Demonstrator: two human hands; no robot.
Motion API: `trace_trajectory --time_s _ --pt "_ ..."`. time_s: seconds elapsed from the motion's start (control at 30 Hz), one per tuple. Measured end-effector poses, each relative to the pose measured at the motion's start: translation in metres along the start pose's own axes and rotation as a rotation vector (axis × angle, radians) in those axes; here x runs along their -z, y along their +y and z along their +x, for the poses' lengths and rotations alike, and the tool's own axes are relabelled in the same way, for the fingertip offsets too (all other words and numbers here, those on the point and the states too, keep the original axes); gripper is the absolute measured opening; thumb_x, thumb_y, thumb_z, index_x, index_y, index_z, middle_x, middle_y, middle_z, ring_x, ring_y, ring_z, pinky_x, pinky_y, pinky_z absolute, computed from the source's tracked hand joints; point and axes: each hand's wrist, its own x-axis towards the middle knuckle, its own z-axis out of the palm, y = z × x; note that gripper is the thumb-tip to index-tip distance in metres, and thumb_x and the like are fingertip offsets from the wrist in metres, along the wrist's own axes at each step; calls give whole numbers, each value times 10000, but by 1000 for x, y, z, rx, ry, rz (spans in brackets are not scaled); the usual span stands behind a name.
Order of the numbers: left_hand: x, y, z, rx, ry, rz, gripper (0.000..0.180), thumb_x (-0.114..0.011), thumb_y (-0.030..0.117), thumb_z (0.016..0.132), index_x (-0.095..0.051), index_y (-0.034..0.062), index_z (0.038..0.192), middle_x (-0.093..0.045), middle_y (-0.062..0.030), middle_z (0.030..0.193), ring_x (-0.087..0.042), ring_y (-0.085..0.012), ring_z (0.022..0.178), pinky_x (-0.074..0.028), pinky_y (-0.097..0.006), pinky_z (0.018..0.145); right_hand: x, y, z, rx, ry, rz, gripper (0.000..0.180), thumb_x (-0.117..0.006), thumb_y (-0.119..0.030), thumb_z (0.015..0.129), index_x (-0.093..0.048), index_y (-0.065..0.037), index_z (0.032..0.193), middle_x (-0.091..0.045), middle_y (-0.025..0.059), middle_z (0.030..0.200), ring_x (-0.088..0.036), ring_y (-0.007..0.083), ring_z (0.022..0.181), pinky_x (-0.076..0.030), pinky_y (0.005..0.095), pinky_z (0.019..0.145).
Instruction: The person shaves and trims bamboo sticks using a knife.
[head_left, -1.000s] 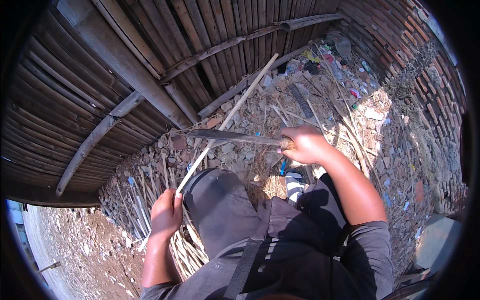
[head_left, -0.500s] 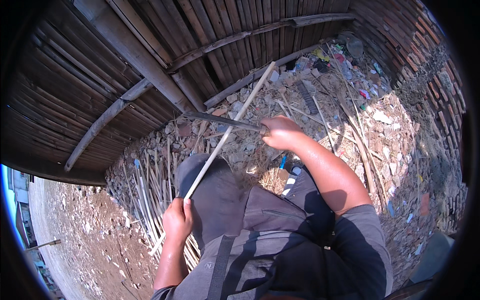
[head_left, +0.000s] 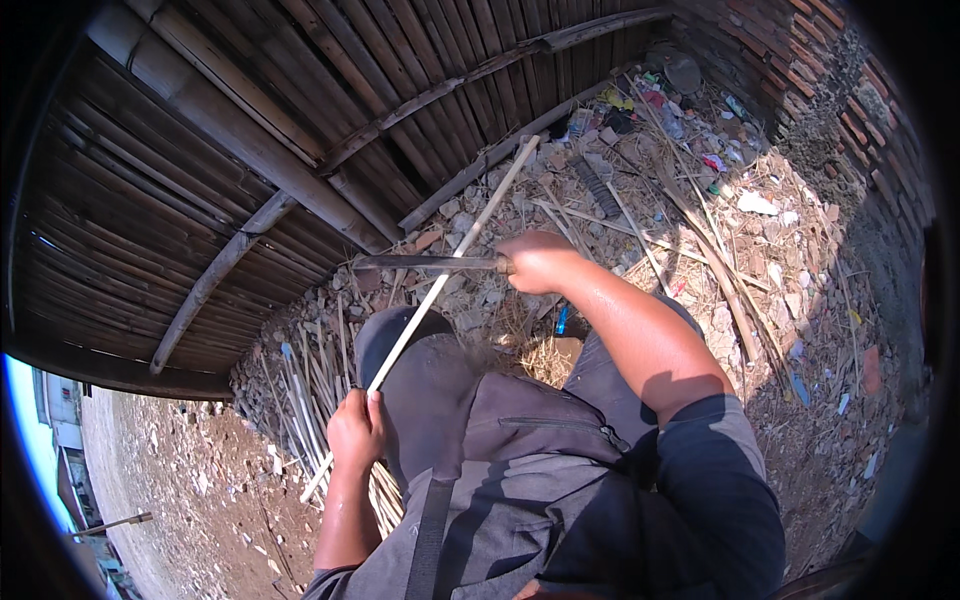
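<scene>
A long pale bamboo strip slants from the lower left up to the far middle, passing over my bent left leg. My left hand is closed around its lower part, with the strip's near end sticking out below the fist. My right hand grips the handle of a machete, fingers wrapped round it. The dark blade points left and crosses the strip above my knee; whether its edge touches the strip I cannot tell.
Beside my left leg lies a bundle of cut bamboo strips. A bamboo-slat wall rises at the left and far side, a brick wall at the right. Rubble, dry straw and litter cover the ground, with a long stick lying across it.
My right hand and the machete have shifted a little left, and the blade has turned nearly level. My left hand keeps hold of the strip. The whole view has tilted slightly.
</scene>
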Motion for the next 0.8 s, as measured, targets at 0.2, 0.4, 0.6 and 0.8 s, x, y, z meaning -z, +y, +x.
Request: trace_trajectory --time_s 0.2,0.4,0.6,0.8 --pt "-9 -9 4 -41 38 -59 297 -584 263 984 -576 17 819 -615 -225 723 -602 -454 680 -459 -514 622 3 52 20 -72 122 177 388 -743 -334 812 -671 -58 1075 -696 173 1134 -661 357 1064 -521 425 929" --pt "10 -4 4 3 -55 -56 309 -552 287 994 -615 18 856 -639 -236 741 -632 -446 723 -478 -524 652 12 50 2 -195 68 30 417 -734 -327 825 -656 -109 1171 -680 150 1192 -645 330 1122 -519 427 934" --pt "15 -7 11 59 -85 -79 317 -594 294 958 -639 22 801 -653 -219 720 -639 -441 698 -494 -511 657 -10 6 -16 125 -106 4 392 -739 -373 806 -680 -123 1103 -709 137 1093 -673 331 1047 -531 459 865" --pt "-2 -10 8 77 -48 -115 345 -589 301 961 -612 17 766 -636 -224 694 -633 -441 687 -484 -512 644 2 67 10 -82 43 197 474 -738 -445 814 -674 -68 1095 -700 181 1083 -661 346 1053 -511 433 899"
